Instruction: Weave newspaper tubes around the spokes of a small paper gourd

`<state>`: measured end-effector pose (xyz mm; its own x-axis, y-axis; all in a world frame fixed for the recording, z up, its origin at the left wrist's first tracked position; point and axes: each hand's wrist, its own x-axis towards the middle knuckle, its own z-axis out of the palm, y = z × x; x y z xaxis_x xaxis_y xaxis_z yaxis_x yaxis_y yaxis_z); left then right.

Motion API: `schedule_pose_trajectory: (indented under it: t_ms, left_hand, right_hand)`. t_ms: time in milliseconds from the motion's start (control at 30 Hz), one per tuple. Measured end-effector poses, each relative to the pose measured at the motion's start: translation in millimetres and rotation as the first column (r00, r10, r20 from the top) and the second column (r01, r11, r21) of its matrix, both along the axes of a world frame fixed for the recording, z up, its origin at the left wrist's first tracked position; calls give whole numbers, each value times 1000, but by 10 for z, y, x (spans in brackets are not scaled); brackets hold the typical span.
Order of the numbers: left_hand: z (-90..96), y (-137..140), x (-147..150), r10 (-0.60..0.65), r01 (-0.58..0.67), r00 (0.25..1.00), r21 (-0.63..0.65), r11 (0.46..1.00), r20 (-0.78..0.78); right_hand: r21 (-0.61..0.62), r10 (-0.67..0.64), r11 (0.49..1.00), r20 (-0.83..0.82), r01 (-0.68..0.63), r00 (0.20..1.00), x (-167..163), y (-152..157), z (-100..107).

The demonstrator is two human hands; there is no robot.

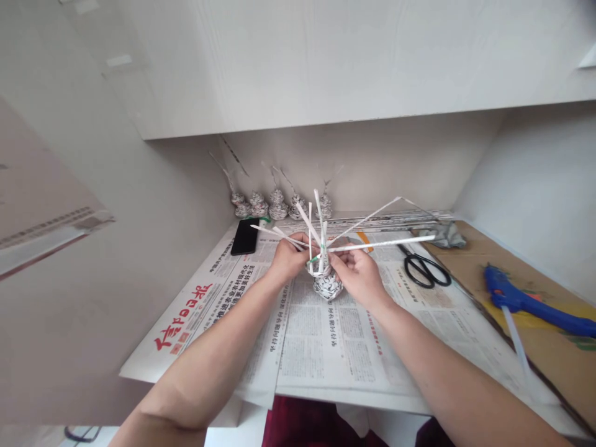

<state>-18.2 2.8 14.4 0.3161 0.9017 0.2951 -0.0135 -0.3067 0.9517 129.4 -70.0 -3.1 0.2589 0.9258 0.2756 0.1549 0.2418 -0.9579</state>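
Observation:
Between my hands is a small woven gourd of rolled newspaper strips [328, 287], with several white paper rods fanning up and outward from its top. My left hand [294, 253] has its fingers closed on the gourd's upper left side, among the rods. On the other side, my right hand [357, 268] pinches near the base of the rods, its thumb toward the gourd. A bit of green shows at the middle of the rods. One long rod reaches out to the right above my right hand; another is bent. Fingertips of both hands are partly hidden behind the rods.
Newspaper [321, 366] covers the table. Several finished-looking paper gourds [278, 205] line the back wall, near a black phone [245, 236] and a bundle of paper rods [386, 221]. To the right are black scissors [426, 270] and a blue glue gun [526, 301] on cardboard [570, 372]. A cabinet [349, 68] overhangs the back.

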Motion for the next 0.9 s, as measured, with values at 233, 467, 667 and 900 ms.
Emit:
schedule_pose_trajectory:
  t_ms: [233,467,667,900]
  left_hand:
    - [19,-3,-31,-79,79,997,-14,997,5]
    - [111,-73,-30,-71,65,995,-93,994,-69]
    - [108,-89,-27,-83,81,989,-18,997,-124]
    - [114,-99,-22,-83,80,990,-25,996,-113]
  right_hand:
    - [3,3,1000,28,-3,1000,-3,2,-14]
    - [9,74,997,-73,-73,995,0,33,-21]
    - [-7,52,999,-103,-53,993,-3,45,-46]
    - [-1,46,999,-169,-47,985,-27,16,-2]
